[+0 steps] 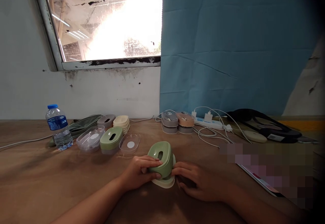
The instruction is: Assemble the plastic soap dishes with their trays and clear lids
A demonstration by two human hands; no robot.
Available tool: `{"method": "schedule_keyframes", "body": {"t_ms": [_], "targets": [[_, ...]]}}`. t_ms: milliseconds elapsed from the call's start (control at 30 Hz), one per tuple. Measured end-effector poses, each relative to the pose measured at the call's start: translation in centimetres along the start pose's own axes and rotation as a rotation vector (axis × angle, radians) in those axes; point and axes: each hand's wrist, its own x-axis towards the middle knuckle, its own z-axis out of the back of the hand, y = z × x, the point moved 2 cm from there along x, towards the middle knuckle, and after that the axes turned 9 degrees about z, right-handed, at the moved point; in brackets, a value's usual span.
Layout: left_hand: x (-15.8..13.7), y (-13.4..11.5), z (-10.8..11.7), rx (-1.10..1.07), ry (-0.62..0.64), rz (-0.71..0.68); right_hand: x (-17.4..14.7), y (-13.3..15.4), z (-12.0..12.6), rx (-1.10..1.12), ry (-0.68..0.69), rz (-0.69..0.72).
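A green box [160, 157] with an oval slot in its top is tilted over a cream tray-like piece [165, 183] in front of me. My left hand [141, 171] grips the box from the left, fingers on top and thumb low on its near side. On the other side, my right hand [193, 180] has its fingertips at the edge of the cream piece, close against the box, with the thumb lower and apart. The contact under those fingertips is partly hidden. Behind the hands stands a second green box [111, 139], beside a clear lid [130, 143] with a white round sticker.
Clear covers [90, 138], a grey slotted box [106, 120] and stacked cream pieces [122, 123] stand back left, near a water bottle [58, 127]. Grey [169, 121] and pink [186, 122] boxes stand at the back. A power strip [212, 124] with cables lies right, beside a black strap-like item [266, 126].
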Motion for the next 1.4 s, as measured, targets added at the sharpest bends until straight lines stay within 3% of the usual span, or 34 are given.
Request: {"method": "schedule_keyframes", "body": {"t_ms": [200,333,467,600,800,933,1133,1300,1400], "targets": [[0.0,-0.3,0.3,0.189,-0.019,-0.104,0.1,0.1,0.0,-0.004,0.002,-0.005],[1.1,-0.9,1.1,0.441,-0.062,-0.179,0.0,0.1,-0.3,-0.02,0.001,-0.015],[4.9,-0.1,2.9,0.748,-0.139,0.02,0.0,0.2,-0.5,-0.048,-0.026,-0.024],[9.8,3.1,5.1,0.941,-0.1,0.266,-0.1,0.0,-0.5,-0.087,-0.052,-0.04],[13.1,8.2,7.0,0.997,-0.072,0.381,-0.2,-0.3,-0.6,-0.077,-0.048,-0.058],[13.4,9.0,7.4,0.986,-0.108,0.423,-0.1,-0.3,-0.6,-0.081,-0.042,-0.069],[10.9,4.5,9.7,0.924,-0.236,0.312,-0.2,-0.3,-0.6,-0.083,-0.051,-0.063],[4.0,1.0,14.3,0.865,-0.323,0.091,-0.1,-0.3,-0.6,-0.07,-0.066,-0.036],[0.0,1.2,16.1,0.883,-0.34,0.102,0.0,-0.3,-0.5,-0.064,-0.059,-0.036]]}}
